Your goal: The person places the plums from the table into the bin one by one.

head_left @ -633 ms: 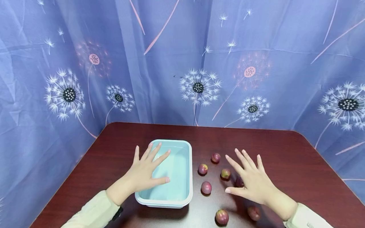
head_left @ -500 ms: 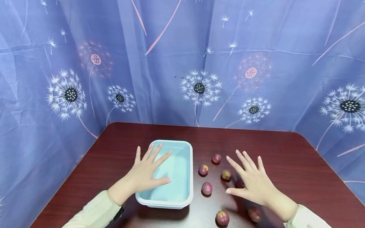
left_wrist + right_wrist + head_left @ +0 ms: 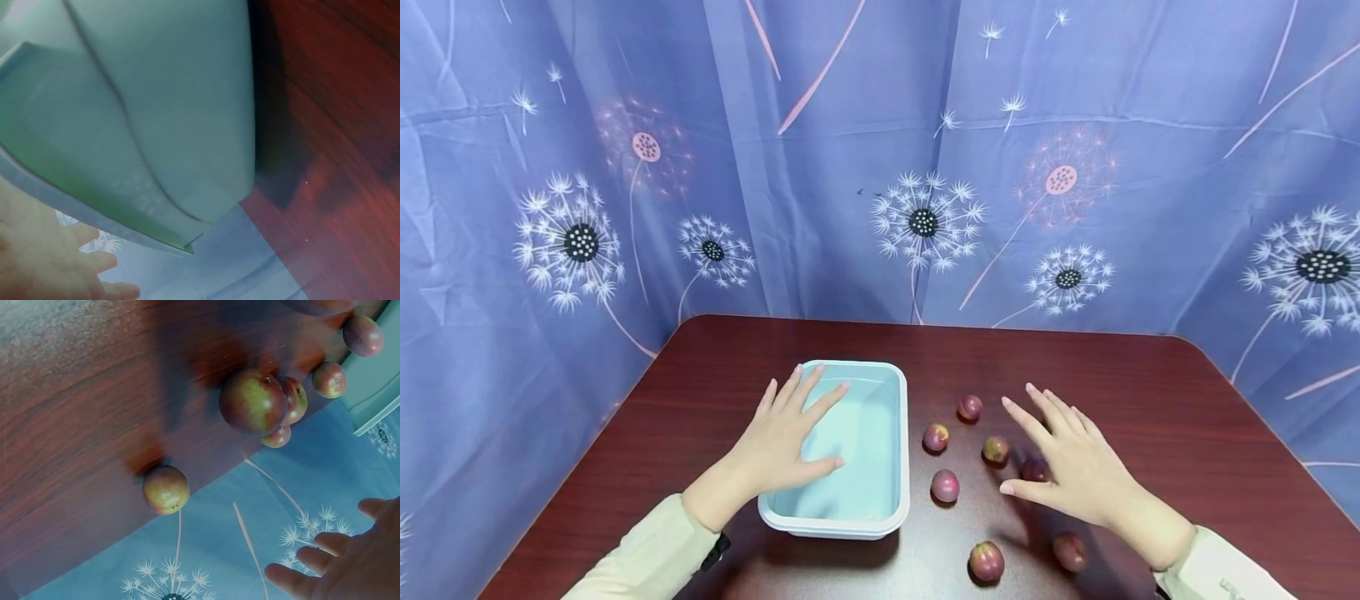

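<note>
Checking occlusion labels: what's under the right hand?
Under the right hand, one purple-red fruit peeks out by the thumb on the dark table. The palm covers the rest of it and the wood beneath. The hand is spread flat, gripping nothing.

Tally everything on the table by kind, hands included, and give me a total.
Purple-red fruits: 7, all on the table, one partly hidden under the right hand
Light blue tub: 1
Hands: 2, left hand over the tub, right hand over the fruits
Total: 10
</note>
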`<state>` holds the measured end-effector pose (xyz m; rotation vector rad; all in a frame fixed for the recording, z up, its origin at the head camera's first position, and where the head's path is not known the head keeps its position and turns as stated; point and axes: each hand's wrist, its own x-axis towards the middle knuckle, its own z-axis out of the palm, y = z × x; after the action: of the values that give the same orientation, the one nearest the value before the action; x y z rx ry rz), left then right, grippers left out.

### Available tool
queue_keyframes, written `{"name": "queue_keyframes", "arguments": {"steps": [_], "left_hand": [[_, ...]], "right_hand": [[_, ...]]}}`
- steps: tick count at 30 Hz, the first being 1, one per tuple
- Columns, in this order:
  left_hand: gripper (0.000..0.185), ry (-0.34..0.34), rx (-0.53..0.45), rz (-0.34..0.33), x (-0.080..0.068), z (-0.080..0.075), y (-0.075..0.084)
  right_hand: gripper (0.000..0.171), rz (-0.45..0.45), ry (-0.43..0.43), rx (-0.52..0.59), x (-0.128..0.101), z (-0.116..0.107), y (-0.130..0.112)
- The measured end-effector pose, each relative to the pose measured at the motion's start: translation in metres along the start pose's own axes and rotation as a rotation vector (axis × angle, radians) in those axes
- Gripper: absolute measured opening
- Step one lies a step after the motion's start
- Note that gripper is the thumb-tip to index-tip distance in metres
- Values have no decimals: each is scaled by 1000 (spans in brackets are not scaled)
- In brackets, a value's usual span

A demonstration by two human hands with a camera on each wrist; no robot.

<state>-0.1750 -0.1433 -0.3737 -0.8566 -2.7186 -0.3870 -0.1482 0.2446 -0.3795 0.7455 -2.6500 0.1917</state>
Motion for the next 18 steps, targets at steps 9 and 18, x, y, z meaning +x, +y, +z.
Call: {"name": "queue_keyframes", "arguments": {"steps": [9, 18], "left_hand": [[81, 31, -22, -88, 2, -3, 1], [77, 34, -88, -222, 4, -12, 0]], "right_hand": [[87, -11, 24, -14, -7, 0, 5], [83, -11, 65, 3, -5, -5, 10]]}}
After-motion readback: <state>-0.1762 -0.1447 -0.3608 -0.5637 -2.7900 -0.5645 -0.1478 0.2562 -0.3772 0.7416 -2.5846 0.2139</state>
